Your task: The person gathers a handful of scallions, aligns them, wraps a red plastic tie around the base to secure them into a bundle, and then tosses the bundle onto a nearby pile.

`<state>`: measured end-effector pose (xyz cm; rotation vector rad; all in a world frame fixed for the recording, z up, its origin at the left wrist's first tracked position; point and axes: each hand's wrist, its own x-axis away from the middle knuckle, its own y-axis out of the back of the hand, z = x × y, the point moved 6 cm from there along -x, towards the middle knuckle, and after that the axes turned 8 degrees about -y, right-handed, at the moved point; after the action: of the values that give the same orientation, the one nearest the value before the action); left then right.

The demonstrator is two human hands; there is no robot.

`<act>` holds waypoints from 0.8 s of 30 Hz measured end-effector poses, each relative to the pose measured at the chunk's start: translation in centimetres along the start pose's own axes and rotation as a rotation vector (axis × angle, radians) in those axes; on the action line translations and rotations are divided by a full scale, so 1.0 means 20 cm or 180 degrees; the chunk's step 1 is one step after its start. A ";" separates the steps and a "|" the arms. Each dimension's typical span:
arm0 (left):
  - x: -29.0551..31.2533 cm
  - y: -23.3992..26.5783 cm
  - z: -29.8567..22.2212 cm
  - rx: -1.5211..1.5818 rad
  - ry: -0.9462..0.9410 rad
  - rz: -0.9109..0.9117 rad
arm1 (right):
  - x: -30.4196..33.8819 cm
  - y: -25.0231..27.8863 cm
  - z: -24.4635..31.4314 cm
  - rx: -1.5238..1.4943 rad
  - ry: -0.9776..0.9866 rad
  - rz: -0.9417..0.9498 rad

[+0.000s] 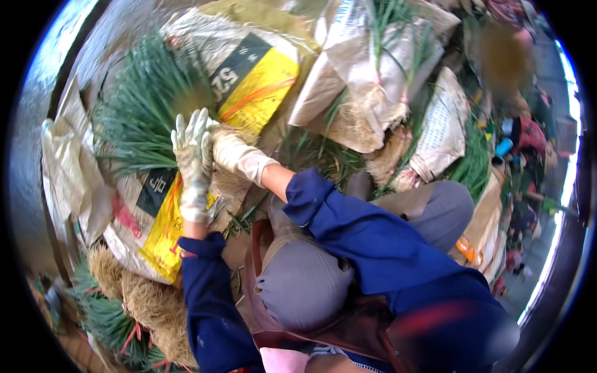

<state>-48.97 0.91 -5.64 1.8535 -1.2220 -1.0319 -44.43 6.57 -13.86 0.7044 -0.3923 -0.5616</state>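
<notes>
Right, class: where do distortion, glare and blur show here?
Head view: edges bow toward the picture's rim; head view: white glare streaks the right side; head view: a dark, reddish smear blurs the lower right, while the left hand looks fairly sharp.

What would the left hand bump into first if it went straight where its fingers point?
The left hand would probably meet the long green leaves just ahead of it first, though depth is unclear.
</notes>
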 end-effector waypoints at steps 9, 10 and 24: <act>0.11 -0.26 0.28 -0.1299 -0.0046 0.0912 | 0.48 1.59 -0.52 0.0651 -0.3229 -0.1682; 0.08 -0.28 0.24 -0.1224 -0.0078 0.0935 | 0.49 1.67 -0.78 0.1938 -0.3046 -0.1750; 0.15 -0.20 0.30 -0.0918 0.0045 0.0627 | 0.10 0.88 0.25 -0.2950 -0.0474 0.0360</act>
<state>-52.02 -1.37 -12.56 1.4870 -1.1539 -1.0237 -39.38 13.97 2.21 -0.2494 -0.2636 -0.6137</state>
